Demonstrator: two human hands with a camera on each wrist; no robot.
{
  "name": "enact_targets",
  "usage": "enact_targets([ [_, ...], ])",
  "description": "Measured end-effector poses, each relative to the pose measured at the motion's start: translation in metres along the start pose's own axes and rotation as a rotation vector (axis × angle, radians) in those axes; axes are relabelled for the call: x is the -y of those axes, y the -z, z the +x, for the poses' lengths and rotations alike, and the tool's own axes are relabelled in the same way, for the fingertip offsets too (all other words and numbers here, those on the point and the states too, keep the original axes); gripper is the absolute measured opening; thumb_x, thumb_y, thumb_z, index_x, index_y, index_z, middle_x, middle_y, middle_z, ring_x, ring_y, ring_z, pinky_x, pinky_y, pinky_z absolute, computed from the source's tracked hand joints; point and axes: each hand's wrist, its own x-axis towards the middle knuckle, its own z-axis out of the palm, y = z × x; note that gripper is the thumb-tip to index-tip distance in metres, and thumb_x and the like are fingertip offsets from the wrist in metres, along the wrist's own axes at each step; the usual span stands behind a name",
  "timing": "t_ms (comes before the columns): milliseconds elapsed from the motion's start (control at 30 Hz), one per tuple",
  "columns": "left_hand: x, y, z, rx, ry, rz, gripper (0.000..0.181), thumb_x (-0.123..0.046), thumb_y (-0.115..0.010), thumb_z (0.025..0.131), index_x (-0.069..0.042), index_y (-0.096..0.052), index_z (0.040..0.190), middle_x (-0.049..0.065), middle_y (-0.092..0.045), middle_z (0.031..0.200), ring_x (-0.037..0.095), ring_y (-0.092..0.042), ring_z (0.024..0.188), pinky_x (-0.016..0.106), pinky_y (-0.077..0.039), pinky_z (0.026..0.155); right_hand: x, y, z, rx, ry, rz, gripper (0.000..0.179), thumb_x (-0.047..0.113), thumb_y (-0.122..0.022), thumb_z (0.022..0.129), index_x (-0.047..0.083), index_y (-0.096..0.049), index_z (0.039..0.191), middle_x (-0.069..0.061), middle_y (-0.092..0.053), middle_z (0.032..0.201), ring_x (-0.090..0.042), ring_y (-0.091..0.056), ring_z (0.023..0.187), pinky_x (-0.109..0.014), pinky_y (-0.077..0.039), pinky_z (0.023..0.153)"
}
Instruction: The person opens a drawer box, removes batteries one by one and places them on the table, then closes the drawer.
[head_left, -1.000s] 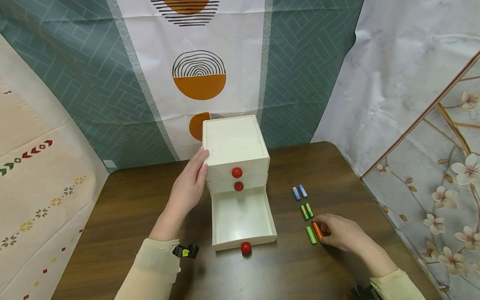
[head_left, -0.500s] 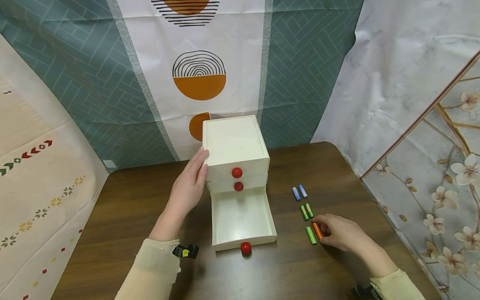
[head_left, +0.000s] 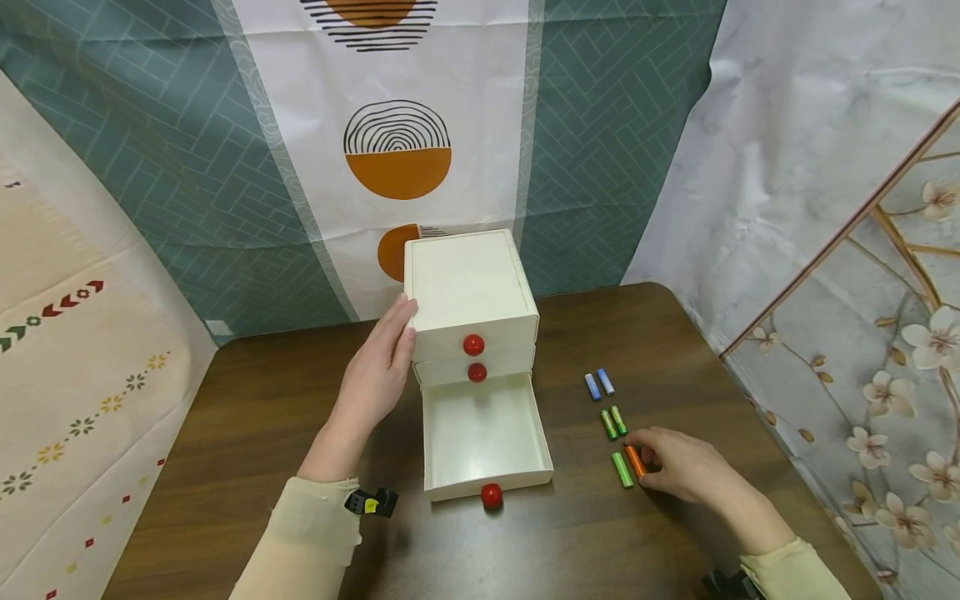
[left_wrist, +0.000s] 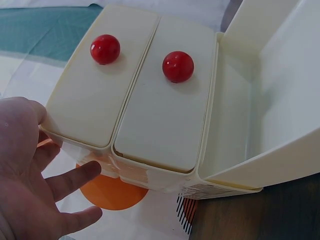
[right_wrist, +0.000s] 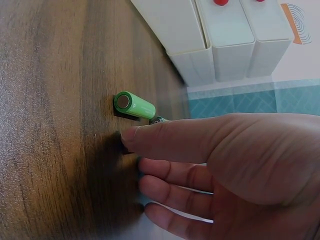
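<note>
A white drawer cabinet [head_left: 468, 279] with red knobs stands on the table, its bottom drawer [head_left: 487, 433] pulled out and bare inside. My left hand [head_left: 375, 375] rests with extended fingers against the cabinet's left side; the left wrist view shows those fingers spread beside it. To the right, my right hand [head_left: 686, 467] pinches an orange battery [head_left: 635, 460] between thumb and index finger, low at the tabletop. My thumb [right_wrist: 175, 142] hides that battery in the right wrist view. Just left of it lies a light green battery [head_left: 622, 471], also seen as a green cylinder [right_wrist: 135, 105] from the right wrist.
Beyond the right hand lie two green-and-yellow batteries [head_left: 613, 422] and two blue-and-white batteries [head_left: 600, 384], in pairs. The brown wooden table [head_left: 262, 417] ends near a patterned curtain [head_left: 600, 167] at the back. More printed cloth [head_left: 825, 333] hangs at the right.
</note>
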Motion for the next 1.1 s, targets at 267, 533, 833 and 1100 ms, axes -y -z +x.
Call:
enact_targets([
  [267, 0.0008, -0.0006, 0.0002, -0.002, 0.000, 0.002, 0.052, -0.030, -0.047, 0.121, -0.015, -0.044, 0.171, 0.000, -0.031, 0.180, 0.028, -0.034, 0.164, 0.060, -0.031, 0.129, 0.0007, 0.0003, -0.0005, -0.005, 0.008, 0.004, 0.053, 0.020, -0.097, 0.086, 0.016, -0.075, 0.134, 0.009, -0.061, 0.096, -0.012, -0.057, 0.085, -0.040, -0.051, 0.070],
  [533, 0.0004, -0.0004, 0.0004, -0.002, -0.004, 0.002, 0.052, -0.031, -0.047, 0.121, -0.014, -0.044, 0.171, 0.001, -0.032, 0.180, 0.029, -0.034, 0.164, 0.061, -0.031, 0.129, 0.0006, 0.0000, -0.0009, -0.003, 0.004, -0.001, 0.054, 0.022, -0.097, 0.086, 0.017, -0.074, 0.135, 0.010, -0.061, 0.096, -0.011, -0.056, 0.084, -0.040, -0.049, 0.069],
  [833, 0.0022, -0.0016, 0.0000, -0.008, -0.010, 0.004, 0.053, -0.031, -0.047, 0.121, -0.015, -0.044, 0.171, 0.000, -0.031, 0.180, 0.029, -0.035, 0.164, 0.060, -0.032, 0.129, 0.0015, 0.0011, -0.0009, 0.000, 0.000, 0.005, 0.055, 0.022, -0.097, 0.086, 0.018, -0.074, 0.135, 0.010, -0.061, 0.096, -0.011, -0.056, 0.084, -0.040, -0.049, 0.069],
  [1100, 0.0016, -0.0016, -0.0006, -0.008, -0.009, 0.005, 0.053, -0.029, -0.048, 0.120, -0.015, -0.044, 0.171, -0.001, -0.031, 0.180, 0.027, -0.035, 0.164, 0.059, -0.032, 0.129, 0.0013, 0.0014, -0.0012, 0.003, -0.006, 0.009, 0.057, 0.022, -0.097, 0.086, 0.017, -0.073, 0.138, 0.009, -0.061, 0.096, -0.012, -0.057, 0.085, -0.041, -0.049, 0.068],
])
